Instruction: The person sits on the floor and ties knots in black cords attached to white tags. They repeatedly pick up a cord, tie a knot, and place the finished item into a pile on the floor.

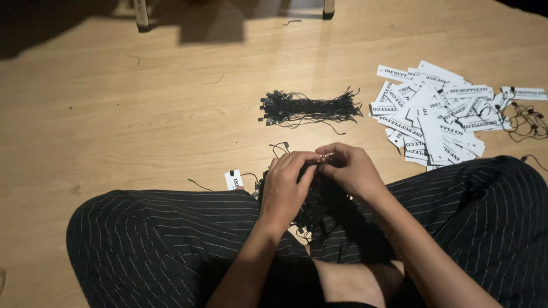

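I sit cross-legged on a wooden floor in dark pinstriped trousers (154, 228). My left hand (285, 185) and my right hand (351, 168) meet in front of my lap, fingertips pinched together on a small pin or fastener (325, 155) with a thin black string. Under my hands a dark heap of black strings (317, 208) lies on my lap. A white paper tag (233, 179) with a black string lies by my left knee.
A bundle of black string fasteners (308, 108) lies on the floor ahead. A spread pile of white printed tags (439, 114) sits at the right, with strung tags (525, 117) beyond it. Furniture legs (141, 14) stand at the far edge.
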